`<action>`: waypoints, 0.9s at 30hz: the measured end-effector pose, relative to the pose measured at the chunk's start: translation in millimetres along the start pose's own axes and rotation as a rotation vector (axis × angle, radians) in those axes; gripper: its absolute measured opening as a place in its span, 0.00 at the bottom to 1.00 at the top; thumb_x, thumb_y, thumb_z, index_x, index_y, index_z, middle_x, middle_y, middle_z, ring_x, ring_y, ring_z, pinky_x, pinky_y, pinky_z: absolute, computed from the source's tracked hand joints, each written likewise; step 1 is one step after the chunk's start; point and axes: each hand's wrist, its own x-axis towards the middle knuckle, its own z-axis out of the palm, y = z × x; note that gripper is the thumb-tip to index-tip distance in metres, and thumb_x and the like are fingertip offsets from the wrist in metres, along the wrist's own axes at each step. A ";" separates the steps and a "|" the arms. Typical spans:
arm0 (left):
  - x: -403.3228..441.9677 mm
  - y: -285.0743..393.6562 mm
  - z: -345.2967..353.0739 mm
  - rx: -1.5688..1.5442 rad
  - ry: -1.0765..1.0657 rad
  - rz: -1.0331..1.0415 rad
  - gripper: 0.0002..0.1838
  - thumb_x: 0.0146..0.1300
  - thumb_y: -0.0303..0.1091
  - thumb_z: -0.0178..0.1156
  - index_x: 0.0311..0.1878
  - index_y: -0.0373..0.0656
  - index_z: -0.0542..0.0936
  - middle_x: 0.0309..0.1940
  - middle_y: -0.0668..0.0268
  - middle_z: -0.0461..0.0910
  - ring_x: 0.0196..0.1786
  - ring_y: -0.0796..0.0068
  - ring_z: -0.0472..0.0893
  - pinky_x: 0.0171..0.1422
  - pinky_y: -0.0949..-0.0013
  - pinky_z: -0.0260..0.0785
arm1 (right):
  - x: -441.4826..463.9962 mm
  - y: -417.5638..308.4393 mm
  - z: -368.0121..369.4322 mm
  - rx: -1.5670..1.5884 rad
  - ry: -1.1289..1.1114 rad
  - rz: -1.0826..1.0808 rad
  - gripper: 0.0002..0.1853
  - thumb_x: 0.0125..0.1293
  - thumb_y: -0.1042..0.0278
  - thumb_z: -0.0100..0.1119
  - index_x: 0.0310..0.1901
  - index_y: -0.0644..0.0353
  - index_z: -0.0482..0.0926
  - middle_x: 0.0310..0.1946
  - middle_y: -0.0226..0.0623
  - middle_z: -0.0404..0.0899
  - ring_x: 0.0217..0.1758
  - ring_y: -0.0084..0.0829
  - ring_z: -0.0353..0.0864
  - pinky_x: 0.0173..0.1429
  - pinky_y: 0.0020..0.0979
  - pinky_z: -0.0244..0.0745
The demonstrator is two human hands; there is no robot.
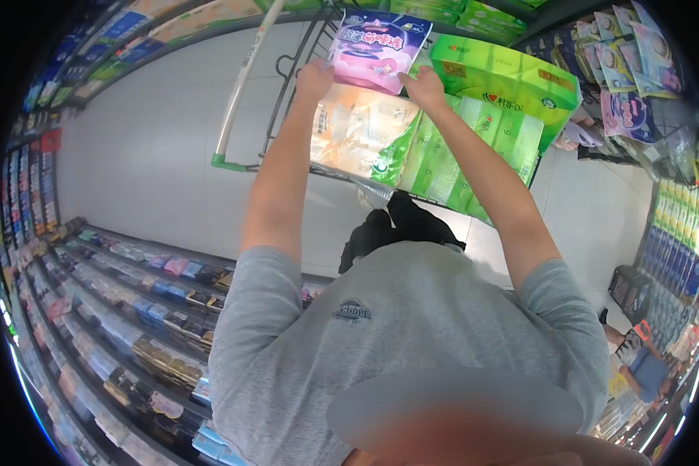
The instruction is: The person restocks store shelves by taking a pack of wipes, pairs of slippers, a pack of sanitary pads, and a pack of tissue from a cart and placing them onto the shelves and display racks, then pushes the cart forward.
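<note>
A pink and dark-blue soft package [377,53] is held between both hands, over the shopping cart [286,70]. My left hand [316,80] is closed on its near left corner. At the near right corner my right hand [424,88] grips the same package. Below it in the cart lies a cream-coloured pack with a green end [359,128]. Beside that is a light-green pack of paper rolls [450,167], partly under my right forearm. A larger bright-green box-shaped pack [512,74] lies along the cart's far right side.
The cart's white handle [237,97] is on the left. Stocked shelves [124,311] line the near left, and hanging packages [637,54] the far right. A dark basket [629,291] stands at right; a person in a blue top [649,374] is farther off.
</note>
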 end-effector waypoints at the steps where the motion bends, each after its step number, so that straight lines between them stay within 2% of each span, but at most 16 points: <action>1: 4.8 -3.1 4.2 0.036 -0.012 0.019 0.28 0.56 0.47 0.58 0.55 0.37 0.75 0.47 0.47 0.79 0.53 0.51 0.78 0.58 0.60 0.68 | 7.7 -2.9 5.6 0.009 -0.038 0.107 0.39 0.50 0.44 0.66 0.51 0.76 0.71 0.47 0.56 0.78 0.52 0.44 0.78 0.55 0.34 0.71; 2: 10.3 -5.7 8.5 0.073 -0.027 0.039 0.30 0.56 0.47 0.59 0.58 0.36 0.74 0.49 0.47 0.78 0.54 0.53 0.78 0.59 0.62 0.67 | 14.4 -4.1 10.5 0.018 -0.076 0.217 0.44 0.48 0.42 0.67 0.54 0.78 0.68 0.51 0.56 0.76 0.55 0.43 0.77 0.59 0.34 0.69; 6: 26.4 -7.7 26.4 0.091 -0.072 -0.021 0.31 0.57 0.52 0.56 0.58 0.38 0.73 0.53 0.48 0.76 0.58 0.51 0.74 0.64 0.58 0.63 | 35.6 1.8 28.7 0.200 -0.151 0.368 0.47 0.43 0.40 0.71 0.51 0.79 0.70 0.49 0.58 0.75 0.52 0.42 0.78 0.53 0.32 0.73; 10: 33.6 11.4 22.1 0.086 -0.157 -0.124 0.33 0.57 0.54 0.55 0.58 0.38 0.73 0.54 0.48 0.75 0.59 0.52 0.73 0.65 0.58 0.62 | 37.4 -11.5 34.0 0.276 -0.172 0.371 0.47 0.41 0.40 0.73 0.49 0.80 0.70 0.47 0.57 0.76 0.50 0.41 0.78 0.51 0.32 0.73; 14: 46.1 10.6 21.4 0.089 -0.210 -0.224 0.31 0.56 0.56 0.57 0.53 0.38 0.77 0.50 0.48 0.77 0.56 0.52 0.76 0.61 0.59 0.65 | 44.8 -7.3 54.5 0.333 -0.065 0.358 0.45 0.40 0.45 0.76 0.48 0.80 0.71 0.44 0.54 0.78 0.47 0.39 0.79 0.51 0.35 0.73; 16: 47.9 7.4 20.2 0.075 -0.249 -0.237 0.31 0.55 0.56 0.58 0.51 0.38 0.78 0.49 0.48 0.78 0.55 0.53 0.77 0.59 0.60 0.67 | 45.5 -7.1 55.4 0.403 -0.088 0.368 0.39 0.41 0.51 0.77 0.47 0.76 0.73 0.45 0.52 0.78 0.46 0.37 0.79 0.51 0.34 0.73; 18: 41.0 19.3 10.9 0.075 -0.176 -0.160 0.26 0.55 0.51 0.62 0.43 0.33 0.81 0.34 0.56 0.83 0.34 0.64 0.82 0.41 0.66 0.71 | 39.9 -16.8 41.9 0.496 -0.122 0.319 0.38 0.40 0.54 0.78 0.48 0.75 0.72 0.46 0.51 0.78 0.46 0.37 0.80 0.50 0.32 0.74; 19: 37.3 21.3 9.1 0.078 -0.172 -0.159 0.26 0.55 0.51 0.62 0.43 0.33 0.81 0.34 0.56 0.83 0.34 0.64 0.82 0.41 0.66 0.71 | 36.0 -23.5 33.2 0.584 -0.155 0.267 0.38 0.40 0.57 0.78 0.48 0.73 0.71 0.46 0.51 0.78 0.46 0.36 0.80 0.49 0.31 0.74; 21: 29.8 20.5 5.4 -0.155 -0.003 -0.060 0.22 0.53 0.43 0.67 0.43 0.33 0.80 0.32 0.61 0.82 0.31 0.73 0.79 0.37 0.70 0.70 | 32.1 -28.6 24.2 0.607 -0.149 0.237 0.35 0.40 0.60 0.78 0.48 0.71 0.72 0.45 0.49 0.79 0.44 0.35 0.80 0.48 0.30 0.75; 22: 26.6 20.2 2.1 -0.154 0.002 -0.055 0.22 0.53 0.43 0.67 0.43 0.33 0.80 0.32 0.61 0.82 0.31 0.73 0.79 0.37 0.70 0.70 | 29.7 -32.2 20.1 0.626 -0.141 0.213 0.33 0.41 0.63 0.78 0.47 0.69 0.72 0.43 0.46 0.80 0.42 0.33 0.81 0.46 0.30 0.75; 24: 12.4 24.1 -8.4 -0.512 0.124 0.005 0.19 0.53 0.34 0.69 0.45 0.34 0.79 0.31 0.67 0.80 0.32 0.80 0.77 0.35 0.74 0.68 | 15.0 -46.8 4.8 0.678 -0.109 0.160 0.32 0.41 0.63 0.77 0.46 0.69 0.73 0.42 0.45 0.80 0.41 0.33 0.81 0.46 0.30 0.75; 25: -12.4 57.8 -37.1 -0.611 0.060 -0.052 0.19 0.53 0.32 0.70 0.47 0.35 0.77 0.34 0.67 0.79 0.33 0.80 0.77 0.37 0.75 0.68 | 6.1 -56.5 -5.0 0.727 -0.080 0.110 0.31 0.42 0.63 0.77 0.46 0.68 0.73 0.42 0.44 0.80 0.41 0.32 0.81 0.46 0.30 0.75; 26: -23.9 63.4 -48.6 -0.611 0.069 -0.039 0.19 0.53 0.32 0.70 0.47 0.35 0.77 0.34 0.67 0.79 0.33 0.80 0.77 0.37 0.75 0.68 | -2.5 -65.8 -15.7 0.733 -0.078 0.095 0.31 0.42 0.63 0.77 0.46 0.68 0.73 0.42 0.44 0.80 0.41 0.32 0.81 0.46 0.30 0.75; 27: -32.8 65.3 -58.5 -0.702 0.054 -0.035 0.19 0.52 0.31 0.70 0.46 0.33 0.77 0.37 0.62 0.80 0.38 0.77 0.78 0.40 0.74 0.68 | -12.9 -72.7 -27.2 0.734 -0.102 0.045 0.30 0.43 0.64 0.77 0.45 0.68 0.73 0.41 0.43 0.80 0.41 0.31 0.81 0.46 0.30 0.75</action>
